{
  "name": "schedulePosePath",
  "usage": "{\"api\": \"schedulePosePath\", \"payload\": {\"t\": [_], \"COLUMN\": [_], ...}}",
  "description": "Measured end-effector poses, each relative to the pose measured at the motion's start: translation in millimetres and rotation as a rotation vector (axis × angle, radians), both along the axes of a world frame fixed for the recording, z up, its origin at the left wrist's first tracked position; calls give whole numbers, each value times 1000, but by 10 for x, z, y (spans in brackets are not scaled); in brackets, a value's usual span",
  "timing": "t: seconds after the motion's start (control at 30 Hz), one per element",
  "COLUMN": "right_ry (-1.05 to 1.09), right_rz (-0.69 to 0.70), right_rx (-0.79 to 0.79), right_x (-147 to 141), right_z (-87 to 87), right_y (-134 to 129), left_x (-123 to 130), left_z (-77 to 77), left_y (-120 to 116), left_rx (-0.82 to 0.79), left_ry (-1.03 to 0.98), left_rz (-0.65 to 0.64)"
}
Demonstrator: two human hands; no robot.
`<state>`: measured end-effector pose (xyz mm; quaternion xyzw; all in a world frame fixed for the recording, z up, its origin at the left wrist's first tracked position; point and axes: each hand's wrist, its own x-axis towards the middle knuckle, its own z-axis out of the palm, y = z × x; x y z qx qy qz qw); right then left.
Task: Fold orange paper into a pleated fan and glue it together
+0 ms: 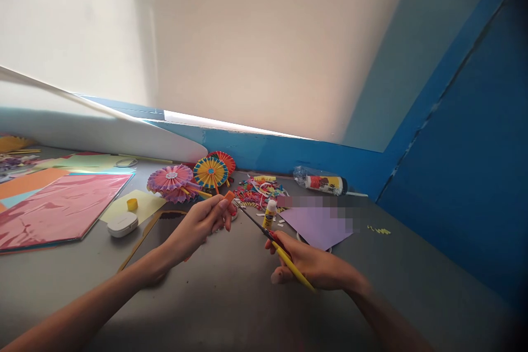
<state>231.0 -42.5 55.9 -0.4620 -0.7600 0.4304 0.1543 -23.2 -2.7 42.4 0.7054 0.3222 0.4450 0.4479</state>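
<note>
Between the thumb and fingers of my left hand is pinched a small folded piece of orange paper. My right hand grips scissors with yellow and red handles, the blades pointing up and left close to the orange paper. Whether the blades touch the paper I cannot tell. Just beyond the scissors stands a glue stick with a yellow label and white top. Behind my left hand are pleated paper rosettes, a purple and pink one and a yellow and blue one.
Coloured paper scraps are heaped by the wall. A purple sheet and a glue bottle lie at right. At left are a red paper pack, a white case and a yellow cap.
</note>
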Motion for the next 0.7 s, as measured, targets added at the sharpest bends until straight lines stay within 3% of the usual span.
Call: {"api": "schedulePosePath", "payload": {"t": [0.23,0.43,0.57,0.7], "right_ry": [44,82,165,208], "right_rz": [38,-5,3,-15], "right_rx": [-31,-66,-141,-116], "right_x": [-69,-101,-99,-148], "right_z": [-40,-116,-175,-236], "right_y": [-8,-18,-29,3], "left_x": [54,24,2,-15], "left_z": [-48,-33,-14,18], "left_y": [-63,-52,-56,-76], "left_rx": [-35,-18,73,138], "left_ry": [127,172,259,316], "left_rz": [-152,-143,-118,-84]}}
